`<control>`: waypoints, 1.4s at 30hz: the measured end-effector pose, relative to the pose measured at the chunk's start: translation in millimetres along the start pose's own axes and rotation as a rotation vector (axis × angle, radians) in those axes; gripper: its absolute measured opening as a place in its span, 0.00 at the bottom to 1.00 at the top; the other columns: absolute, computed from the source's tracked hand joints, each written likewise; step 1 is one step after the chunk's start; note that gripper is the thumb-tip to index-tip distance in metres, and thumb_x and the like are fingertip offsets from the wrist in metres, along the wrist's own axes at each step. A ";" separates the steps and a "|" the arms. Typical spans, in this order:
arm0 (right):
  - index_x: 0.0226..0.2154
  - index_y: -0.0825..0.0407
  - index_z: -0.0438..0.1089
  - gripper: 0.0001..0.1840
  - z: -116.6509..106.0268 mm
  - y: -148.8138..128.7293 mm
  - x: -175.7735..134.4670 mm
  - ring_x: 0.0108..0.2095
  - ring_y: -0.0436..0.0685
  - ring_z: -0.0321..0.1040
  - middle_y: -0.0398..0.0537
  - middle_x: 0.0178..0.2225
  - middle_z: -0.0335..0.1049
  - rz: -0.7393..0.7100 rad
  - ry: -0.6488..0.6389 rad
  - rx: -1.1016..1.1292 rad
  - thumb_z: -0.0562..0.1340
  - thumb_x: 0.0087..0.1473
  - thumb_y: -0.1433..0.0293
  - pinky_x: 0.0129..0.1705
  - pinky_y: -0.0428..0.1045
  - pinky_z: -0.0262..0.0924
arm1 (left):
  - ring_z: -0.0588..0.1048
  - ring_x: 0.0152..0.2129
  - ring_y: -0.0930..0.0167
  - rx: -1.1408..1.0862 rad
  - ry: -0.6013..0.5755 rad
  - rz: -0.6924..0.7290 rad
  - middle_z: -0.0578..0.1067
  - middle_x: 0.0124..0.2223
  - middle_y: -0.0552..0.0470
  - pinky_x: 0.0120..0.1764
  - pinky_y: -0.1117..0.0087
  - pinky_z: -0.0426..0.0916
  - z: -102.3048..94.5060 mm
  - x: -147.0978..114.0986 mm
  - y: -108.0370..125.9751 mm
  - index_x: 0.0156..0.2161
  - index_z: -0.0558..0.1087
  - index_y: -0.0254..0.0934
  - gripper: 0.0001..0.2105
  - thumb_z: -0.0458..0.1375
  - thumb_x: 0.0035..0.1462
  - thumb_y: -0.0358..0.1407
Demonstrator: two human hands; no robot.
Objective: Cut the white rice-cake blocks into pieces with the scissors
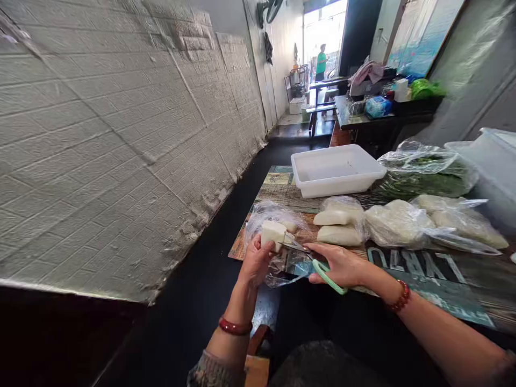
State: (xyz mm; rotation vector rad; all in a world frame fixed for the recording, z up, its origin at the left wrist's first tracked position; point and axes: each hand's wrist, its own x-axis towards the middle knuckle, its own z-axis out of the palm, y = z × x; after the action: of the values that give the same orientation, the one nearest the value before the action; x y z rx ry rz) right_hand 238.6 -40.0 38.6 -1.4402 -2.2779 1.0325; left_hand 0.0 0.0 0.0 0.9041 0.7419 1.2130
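My left hand (257, 261) is closed around a thick white block of food (273, 234), its kind not clear, at the table's near left corner. In my right hand (337, 264) is a pair of scissors (328, 276) with light green handles, fingers wrapped about the grips. The blades point left and reach the block's right side. A clear plastic bag (260, 210) lies crumpled behind and below the block, with another pale piece partly in it. Just right of these, two long white pieces (339, 235) rest on the table, partly under clear plastic.
A white plastic tub (338, 171) stands behind on the patterned table (278, 185). Bagged white food (397, 223) and a bag of leafy greens (429, 174) sit to the right. A brick-patterned wall (121, 134) runs along the left. A person (321, 63) stands far back by the doorway.
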 end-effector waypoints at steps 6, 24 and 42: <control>0.63 0.58 0.60 0.45 -1.1 -0.5 2.3 0.54 0.70 0.67 0.61 0.55 0.69 -0.015 0.022 -0.023 0.65 0.48 0.53 0.54 0.58 0.62 | 0.76 0.32 0.71 0.029 0.038 -0.024 0.78 0.40 0.49 0.34 0.72 0.71 0.6 -1.5 0.4 0.45 0.73 0.33 0.24 0.73 0.42 0.39; 0.62 0.59 0.62 0.46 -1.8 7.3 18.0 0.47 0.69 0.71 0.62 0.52 0.73 -0.003 -0.033 -0.022 0.66 0.46 0.52 0.48 0.55 0.64 | 0.74 0.27 0.72 0.089 -0.008 -0.044 0.77 0.37 0.49 0.32 0.71 0.69 -5.9 -1.1 -6.5 0.45 0.72 0.33 0.24 0.71 0.45 0.42; 0.47 0.53 0.77 0.24 17.8 14.8 23.7 0.37 0.63 0.74 0.51 0.38 0.80 -0.039 0.082 0.089 0.63 0.52 0.57 0.39 0.51 0.66 | 0.76 0.29 0.70 0.024 -0.109 -0.217 0.78 0.39 0.45 0.31 0.73 0.71 -18.0 7.2 -2.7 0.48 0.74 0.32 0.26 0.70 0.46 0.45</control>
State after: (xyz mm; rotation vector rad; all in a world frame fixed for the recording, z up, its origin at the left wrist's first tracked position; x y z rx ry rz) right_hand 227.6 -23.3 12.2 -1.3714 -2.1660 1.0308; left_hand -12.9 10.0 -10.8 0.8781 0.7482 0.9582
